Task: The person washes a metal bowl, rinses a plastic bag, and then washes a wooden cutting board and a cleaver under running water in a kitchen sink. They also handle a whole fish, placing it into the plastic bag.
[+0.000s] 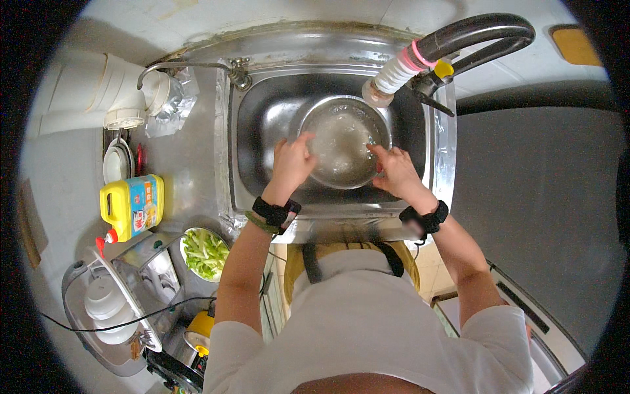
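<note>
A round metal bowl [346, 99] of cloudy, rippling water [342, 140] stands in the stainless steel sink [262, 184]. Over the bowl's left edge is my left hand [293, 161], its index finger stretched toward the water and the other fingers loosely bent. On the opposite side, my right hand [396, 173] reaches over the right edge with thumb and index finger apart. Neither hand visibly holds anything; whether the fingertips touch the rim I cannot tell. Black bands circle both wrists.
A thick black faucet with a white nozzle [387, 82] arches over the sink's far right. A thin tap [190, 65] is at the far left. Left of me are a yellow jug [132, 207], chopped greens [205, 255] in a dish, and a rack with white bowls [108, 305].
</note>
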`<state>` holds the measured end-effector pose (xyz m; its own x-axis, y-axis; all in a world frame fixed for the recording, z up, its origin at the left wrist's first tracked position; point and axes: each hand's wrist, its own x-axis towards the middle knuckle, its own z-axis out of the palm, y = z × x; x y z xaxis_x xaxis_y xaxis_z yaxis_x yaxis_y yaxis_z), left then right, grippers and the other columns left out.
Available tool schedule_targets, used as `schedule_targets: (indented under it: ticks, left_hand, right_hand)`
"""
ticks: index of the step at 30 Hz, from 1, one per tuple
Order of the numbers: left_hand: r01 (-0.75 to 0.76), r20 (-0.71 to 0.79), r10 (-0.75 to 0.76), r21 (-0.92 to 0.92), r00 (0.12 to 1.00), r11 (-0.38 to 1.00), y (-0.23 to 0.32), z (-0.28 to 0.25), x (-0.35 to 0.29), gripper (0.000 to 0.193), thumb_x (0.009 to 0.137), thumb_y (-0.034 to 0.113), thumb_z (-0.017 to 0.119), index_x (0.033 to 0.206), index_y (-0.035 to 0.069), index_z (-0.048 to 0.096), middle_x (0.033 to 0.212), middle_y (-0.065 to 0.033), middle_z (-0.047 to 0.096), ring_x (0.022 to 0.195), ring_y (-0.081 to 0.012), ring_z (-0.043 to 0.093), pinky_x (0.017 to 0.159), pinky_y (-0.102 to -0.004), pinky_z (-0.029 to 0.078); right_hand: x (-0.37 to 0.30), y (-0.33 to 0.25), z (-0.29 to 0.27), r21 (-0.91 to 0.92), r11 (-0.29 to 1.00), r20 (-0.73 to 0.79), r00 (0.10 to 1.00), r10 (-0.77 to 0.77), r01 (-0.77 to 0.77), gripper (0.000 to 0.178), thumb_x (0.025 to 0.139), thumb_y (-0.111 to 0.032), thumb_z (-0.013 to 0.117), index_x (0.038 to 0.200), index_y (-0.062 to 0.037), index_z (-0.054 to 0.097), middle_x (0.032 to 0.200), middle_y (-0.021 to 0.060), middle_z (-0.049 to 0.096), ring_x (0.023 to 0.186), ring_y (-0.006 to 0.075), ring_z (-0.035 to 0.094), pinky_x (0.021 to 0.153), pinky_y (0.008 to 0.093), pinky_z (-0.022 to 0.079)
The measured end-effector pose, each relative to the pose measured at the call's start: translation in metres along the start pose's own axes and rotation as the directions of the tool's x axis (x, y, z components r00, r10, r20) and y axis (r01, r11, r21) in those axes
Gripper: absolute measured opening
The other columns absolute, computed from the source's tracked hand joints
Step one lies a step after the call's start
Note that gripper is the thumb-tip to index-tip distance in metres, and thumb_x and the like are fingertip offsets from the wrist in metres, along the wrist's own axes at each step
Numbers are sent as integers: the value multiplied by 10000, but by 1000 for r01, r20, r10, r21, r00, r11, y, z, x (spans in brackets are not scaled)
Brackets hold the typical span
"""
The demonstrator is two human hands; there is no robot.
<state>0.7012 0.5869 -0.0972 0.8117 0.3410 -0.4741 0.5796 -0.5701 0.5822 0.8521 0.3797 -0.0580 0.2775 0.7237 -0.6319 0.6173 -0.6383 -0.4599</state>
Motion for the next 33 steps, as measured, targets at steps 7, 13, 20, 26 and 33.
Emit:
schedule_targets:
  ticks: [7,13,20,26,33]
  left_hand:
    - [-86,-282,83,2,956,996,-55,46,14,819,712,210,731,1392,42,305,1287,-292,442,1247,-390,405,1048,-469,298]
    - [118,-75,-123,-64,990,991,-112,69,69,638,754,214,708,1279,4,411,1156,-250,547,1094,-388,525,929,-421,420]
    - [327,90,-316,-339,945,882,-146,99,93,514,819,243,657,1230,14,449,995,-229,627,881,-370,631,826,-413,488]
    - [159,54,-170,-694,984,703,-87,39,51,156,882,187,603,918,36,580,800,-14,588,700,-92,519,566,-252,418]
    - [-66,-208,-84,-623,975,779,2,-32,-5,161,868,171,610,808,44,532,645,36,465,538,-49,440,444,-215,348]
  right_hand:
    - [8,42,38,84,995,-259,966,-22,45,916,687,-108,710,1434,-63,182,1339,263,378,1267,360,373,1063,417,304]
    - [32,67,23,816,504,123,937,327,-283,876,865,-192,605,1453,-25,-23,1406,192,324,1271,308,363,1009,501,333]
    - [74,93,42,848,420,110,883,456,-323,685,792,-264,689,1334,-75,314,1252,121,497,1128,281,465,821,446,433]
    - [96,144,83,667,741,-82,996,-26,74,414,838,-271,611,1148,-21,498,1069,92,557,985,216,542,788,395,454]
    - [128,113,126,524,789,-251,944,-216,320,399,823,-137,574,1191,7,523,1081,144,601,944,260,587,791,351,483]
